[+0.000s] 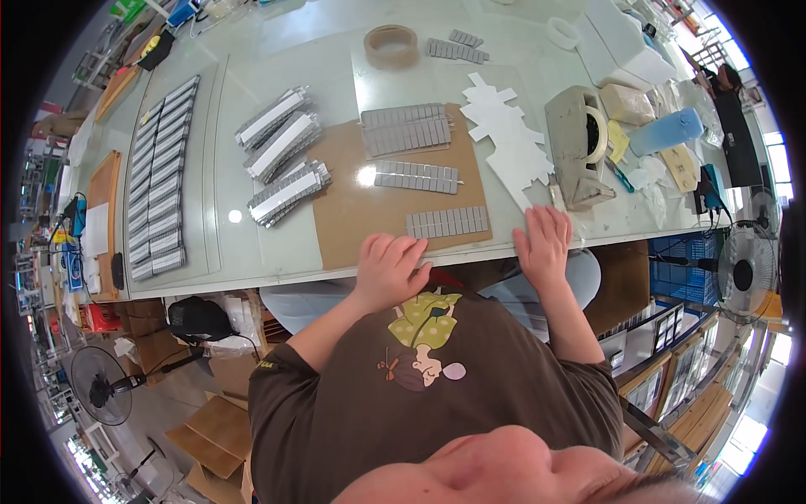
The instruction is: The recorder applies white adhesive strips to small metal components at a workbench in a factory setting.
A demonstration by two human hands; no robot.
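My left hand [386, 270] rests at the table's front edge, fingers slightly bent and thumb apart, holding nothing visible. Its fingertips lie close to the near left corner of a grey segmented strip [447, 223] on a brown cardboard sheet [348, 231]. Farther off on the cardboard are a second grey strip [417, 177] and a group of similar strips [406, 130]. To the right, my right hand [546, 244] lies open on the table edge, fingertips by the narrow end of a white jagged-edged sheet [505, 134]. Whether its fingertips touch that sheet I cannot tell.
Stacked strips [281, 147] lie left of the cardboard, with long rows of strips [164, 181] farther left. A tape roll [391, 46] and small strips [457, 50] sit at the back. A tape dispenser [579, 147] and a blue bottle [667, 132] stand on the right.
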